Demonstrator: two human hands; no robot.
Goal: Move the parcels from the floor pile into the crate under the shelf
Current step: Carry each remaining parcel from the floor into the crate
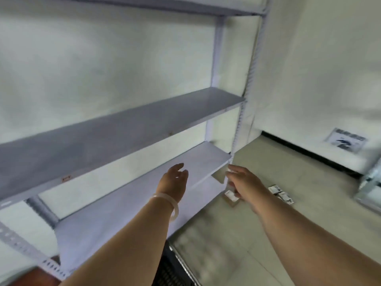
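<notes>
Both my arms reach forward in front of a grey metal shelf unit [127, 129]. My left hand [175, 180], with a pale bangle on the wrist, hovers over the lowest shelf board with its fingers apart and nothing in it. My right hand [241, 180] is stretched out near the shelf's front right post, fingers loosely spread, empty. Beyond it, small parcels lie on the floor: a brown one [232, 198] partly hidden by my right hand and two white-and-black ones [281, 194]. A dark slatted crate [171, 269] shows under the shelf at the bottom edge.
The shelf boards are bare. A white wall stands behind the shelf and to the right, with a black skirting line [305, 151] and a printed sign [346, 141] low on it. A pale object [371, 188] sits at the right edge. The floor is beige tile.
</notes>
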